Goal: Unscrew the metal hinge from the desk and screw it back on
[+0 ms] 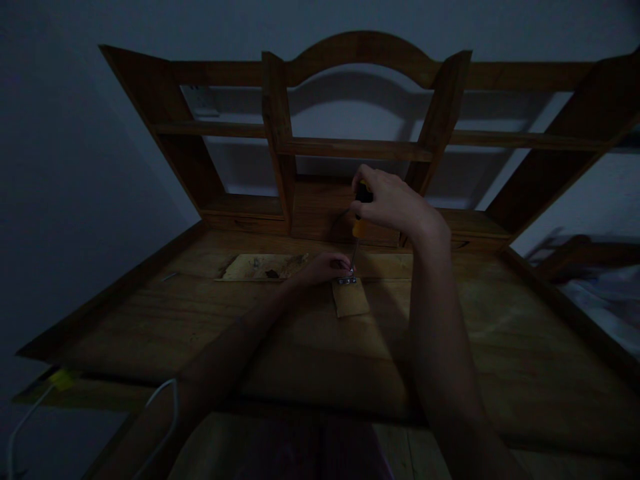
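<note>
In the dim head view, my right hand (387,200) is closed round the handle of a screwdriver (357,228), yellow and black, held nearly upright with its shaft pointing down. The shaft's tip meets a small shiny metal hinge (347,281) at the top edge of a small light wooden board (351,300). The fingers of my left hand (327,268) are pinched at the hinge, right beside the screwdriver tip. Whether a screw sits under the tip is too dark and small to tell.
The board lies on a wooden desk top (200,320). Left of my hand is a stained, rough-edged pale strip (265,267). A wooden shelf unit (355,148) rises behind. A white cable (175,400) crosses by my left forearm, and a yellow tag (61,379) sits at the left edge.
</note>
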Demonstrator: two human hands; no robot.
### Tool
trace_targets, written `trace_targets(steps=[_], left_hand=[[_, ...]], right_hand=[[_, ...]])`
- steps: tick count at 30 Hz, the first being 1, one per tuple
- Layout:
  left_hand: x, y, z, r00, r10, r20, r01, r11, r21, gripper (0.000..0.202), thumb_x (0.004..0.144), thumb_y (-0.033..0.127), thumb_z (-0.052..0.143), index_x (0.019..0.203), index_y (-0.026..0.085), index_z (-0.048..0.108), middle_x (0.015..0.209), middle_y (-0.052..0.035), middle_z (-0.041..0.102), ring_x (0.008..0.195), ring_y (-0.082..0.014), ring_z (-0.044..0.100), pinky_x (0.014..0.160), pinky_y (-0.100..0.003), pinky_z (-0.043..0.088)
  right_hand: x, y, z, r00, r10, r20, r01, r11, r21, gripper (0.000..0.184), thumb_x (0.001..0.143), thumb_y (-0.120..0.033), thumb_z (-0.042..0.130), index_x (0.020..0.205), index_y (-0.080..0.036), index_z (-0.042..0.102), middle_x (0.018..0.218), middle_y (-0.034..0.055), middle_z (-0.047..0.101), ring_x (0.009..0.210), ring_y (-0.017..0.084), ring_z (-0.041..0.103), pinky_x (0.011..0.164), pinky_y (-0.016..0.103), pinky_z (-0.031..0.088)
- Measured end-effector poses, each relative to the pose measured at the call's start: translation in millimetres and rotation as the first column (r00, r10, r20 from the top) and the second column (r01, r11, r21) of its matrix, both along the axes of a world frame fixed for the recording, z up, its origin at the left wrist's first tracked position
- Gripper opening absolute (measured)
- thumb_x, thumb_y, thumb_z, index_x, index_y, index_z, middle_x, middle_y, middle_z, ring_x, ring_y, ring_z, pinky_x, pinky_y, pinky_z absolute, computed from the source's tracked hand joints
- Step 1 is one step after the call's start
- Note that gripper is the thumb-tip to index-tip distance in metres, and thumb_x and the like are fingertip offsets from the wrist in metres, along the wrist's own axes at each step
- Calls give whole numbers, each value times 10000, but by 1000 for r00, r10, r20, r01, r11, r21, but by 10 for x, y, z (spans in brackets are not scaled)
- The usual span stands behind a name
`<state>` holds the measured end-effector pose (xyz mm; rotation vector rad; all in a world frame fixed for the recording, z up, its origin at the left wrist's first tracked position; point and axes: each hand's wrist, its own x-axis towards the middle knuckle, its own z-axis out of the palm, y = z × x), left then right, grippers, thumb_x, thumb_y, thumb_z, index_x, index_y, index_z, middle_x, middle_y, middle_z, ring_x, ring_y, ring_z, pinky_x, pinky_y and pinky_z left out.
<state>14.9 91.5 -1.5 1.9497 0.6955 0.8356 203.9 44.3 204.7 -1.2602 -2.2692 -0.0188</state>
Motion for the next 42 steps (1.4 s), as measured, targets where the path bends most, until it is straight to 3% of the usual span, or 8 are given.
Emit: trace_targets(steps=[6, 12, 23, 37, 42], left_hand=[[9, 4, -4, 1000, 17, 1, -17, 1000, 3, 251, 805, 353, 792, 898, 129, 726, 895, -58, 740, 846, -163, 677, 796, -270, 519], [5, -15, 18, 1000, 23, -11, -23, 1000, -10, 262, 807, 353, 787, 925, 129, 715, 902, -57, 736, 845, -165, 676, 797, -277, 520], [18, -15, 20, 1000, 21, 15, -21, 999, -42, 253, 787, 337, 804, 893, 134, 694, 887, -52, 725, 830, -159, 668, 779, -274, 514], [-3, -2, 14, 1000, -23, -17, 23, 1000, -15, 272, 840, 375, 764, 959, 133, 724, 992, -78, 744, 913, -176, 684, 845, -287, 520], [-10, -14, 34, 999, -11, -31, 12, 1000, 6, 270, 842, 369, 764, 977, 138, 722, 965, -66, 740, 909, -176, 679, 838, -281, 518]], right_hand=[[0, 4, -10, 1000, -4, -21, 5, 999, 48, 268, 878, -319, 654, 1113, -232, 560, 1043, 92, 667, 1016, 301, 611, 895, 462, 481], [4, 3, 7, 1000, -18, 4, 17, 999, 51, 231, 848, -251, 626, 1076, -226, 592, 1022, 87, 671, 984, 293, 618, 892, 458, 476], [2, 0, 36, 1000, 11, 25, -12, 999, 39, 135, 869, -271, 641, 997, -229, 637, 988, 73, 677, 993, 292, 621, 908, 456, 470], [3, -1, 10, 1000, 4, 2, -4, 1000, 18, 215, 855, -299, 671, 1046, -226, 606, 985, 74, 673, 976, 285, 616, 885, 453, 472], [0, 8, 8, 1000, 25, 16, -25, 999, 27, 219, 830, -244, 663, 1041, -229, 607, 1019, 70, 668, 987, 282, 617, 903, 458, 466]])
